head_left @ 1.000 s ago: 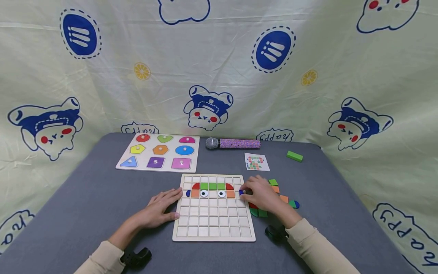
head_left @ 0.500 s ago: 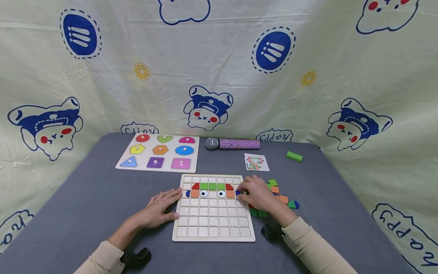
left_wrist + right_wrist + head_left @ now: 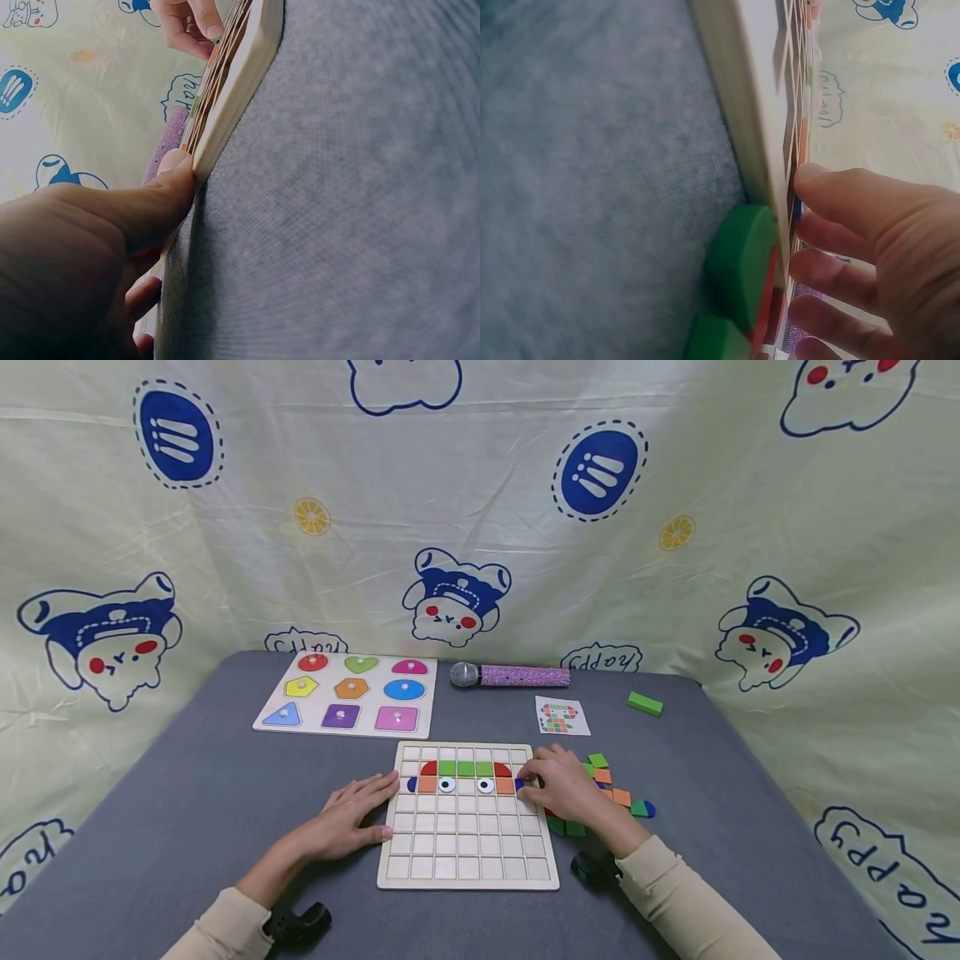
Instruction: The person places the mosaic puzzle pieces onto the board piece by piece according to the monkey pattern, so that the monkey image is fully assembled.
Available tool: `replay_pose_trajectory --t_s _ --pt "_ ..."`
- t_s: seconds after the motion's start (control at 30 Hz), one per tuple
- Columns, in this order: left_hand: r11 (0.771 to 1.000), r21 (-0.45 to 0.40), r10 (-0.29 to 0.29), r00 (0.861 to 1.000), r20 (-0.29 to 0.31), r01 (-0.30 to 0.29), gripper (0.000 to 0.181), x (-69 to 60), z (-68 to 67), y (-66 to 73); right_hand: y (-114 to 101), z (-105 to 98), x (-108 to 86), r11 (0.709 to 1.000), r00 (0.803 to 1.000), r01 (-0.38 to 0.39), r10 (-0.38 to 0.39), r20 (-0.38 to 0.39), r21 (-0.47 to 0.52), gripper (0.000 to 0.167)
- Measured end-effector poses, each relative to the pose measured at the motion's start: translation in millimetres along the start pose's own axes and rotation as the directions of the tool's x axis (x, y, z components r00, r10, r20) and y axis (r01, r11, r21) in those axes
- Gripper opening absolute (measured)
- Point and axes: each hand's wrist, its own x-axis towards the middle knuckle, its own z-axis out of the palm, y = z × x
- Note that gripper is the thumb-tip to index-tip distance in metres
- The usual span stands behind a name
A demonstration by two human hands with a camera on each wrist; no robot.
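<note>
A pale wooden grid board [image 3: 465,843] lies in the middle of the table. Its second row holds red and green pieces, with orange pieces, two eye pieces [image 3: 486,785] and a blue rounded piece [image 3: 412,784] in the row below. My right hand [image 3: 566,789] pinches another blue piece [image 3: 519,784] between thumb and fingers, over the right end of that row beside an orange piece. In the right wrist view, the fingers mostly hide this blue piece [image 3: 799,208]. Along the board's left edge rests my left hand [image 3: 348,818], fingers extended and thumb touching the rim.
Loose coloured pieces [image 3: 621,796] lie right of the board, partly behind my right hand. Beyond it are a pattern card [image 3: 562,716], a green block [image 3: 646,702], a glittery microphone [image 3: 525,675] and a shape puzzle [image 3: 315,727]. A printed curtain [image 3: 480,485] stands behind the table.
My right hand has shifted slightly left, bringing the blue piece from the board's right rim to beside the orange piece. My left hand has stayed in place.
</note>
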Motion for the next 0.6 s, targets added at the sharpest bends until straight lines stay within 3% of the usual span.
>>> replay_pose_trajectory --t_s 0.23,0.47,0.6 --pt "1.000 -0.006 -0.004 1.000 0.006 0.005 0.068 0.4 0.5 0.2 4 -7 -5.9 0.999 1.000 -0.022 0.023 -0.019 0.040 0.023" --pt "1.000 -0.002 -0.009 1.000 0.002 0.009 0.068 0.6 0.6 -0.1 19 -17 -19.5 0.998 0.999 0.011 -0.008 -0.053 0.066 0.019" --pt "1.000 0.000 -0.001 1.000 0.000 0.001 0.068 0.2 0.5 -0.8 28 -19 -27.7 0.999 0.999 0.018 -0.016 -0.031 0.050 0.019"
